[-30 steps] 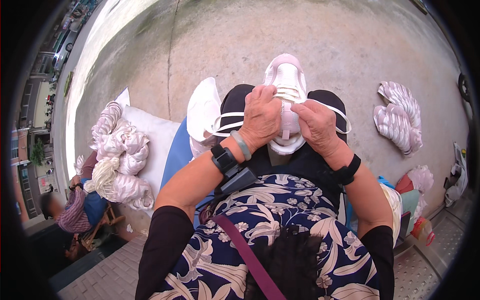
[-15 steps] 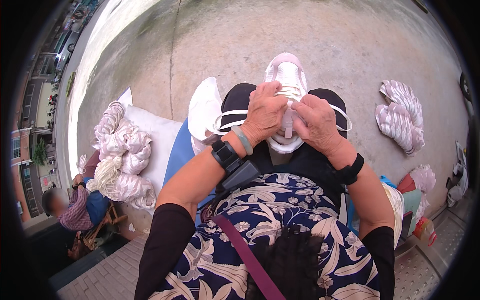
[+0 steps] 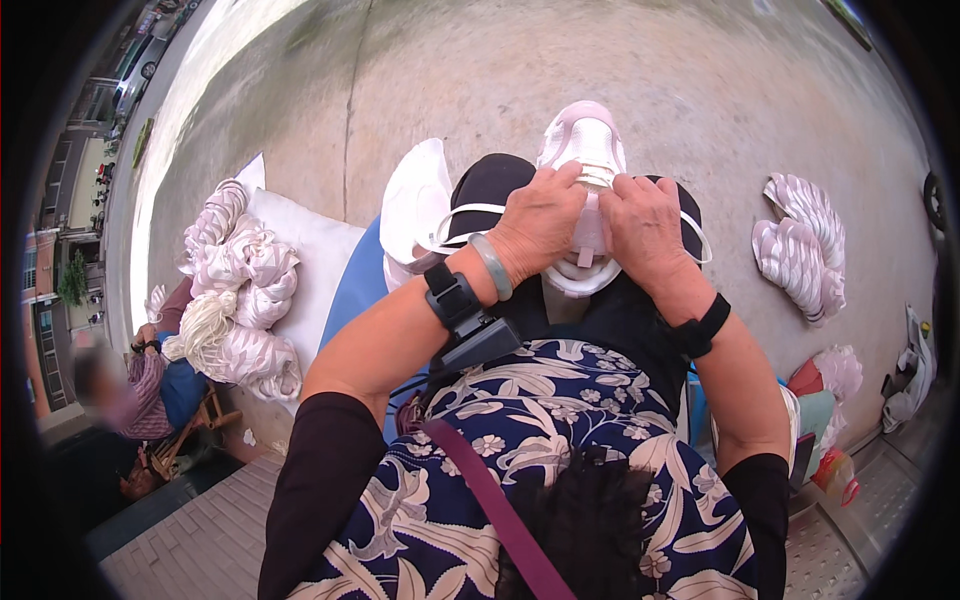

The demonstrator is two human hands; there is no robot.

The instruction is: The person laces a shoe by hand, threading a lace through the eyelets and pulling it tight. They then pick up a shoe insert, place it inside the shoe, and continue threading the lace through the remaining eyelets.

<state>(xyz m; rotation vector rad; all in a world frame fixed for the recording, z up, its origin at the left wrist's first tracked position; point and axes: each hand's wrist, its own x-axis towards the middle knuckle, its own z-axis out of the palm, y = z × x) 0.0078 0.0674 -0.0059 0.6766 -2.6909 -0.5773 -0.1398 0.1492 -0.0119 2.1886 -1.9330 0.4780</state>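
Between my knees a white and pink sneaker [image 3: 582, 128] rests with its toe pointing away from me and its heel opening toward me. Across its tongue, my left hand [image 3: 538, 225] and my right hand [image 3: 650, 230] are closed at either side of the eyelet rows. Their fingertips pinch the white shoelace [image 3: 466, 209], which loops out to the left of one hand and to the right of the other. The exact grip is partly hidden under the fingers. A pink pull tab [image 3: 587, 256] shows at the heel end.
A white shoe-like piece [image 3: 418, 190] lies left of my knee. Bundles of pink-white shoe parts [image 3: 250, 270] sit on a white sack at left, with more stacked parts [image 3: 803, 250] on the concrete at right. Another person [image 3: 150, 400] sits far left.
Both hands have shifted slightly right along with the sneaker in the picture. My right fingers have moved from over the tongue to the shoe's right side, leaving more of the tongue visible.
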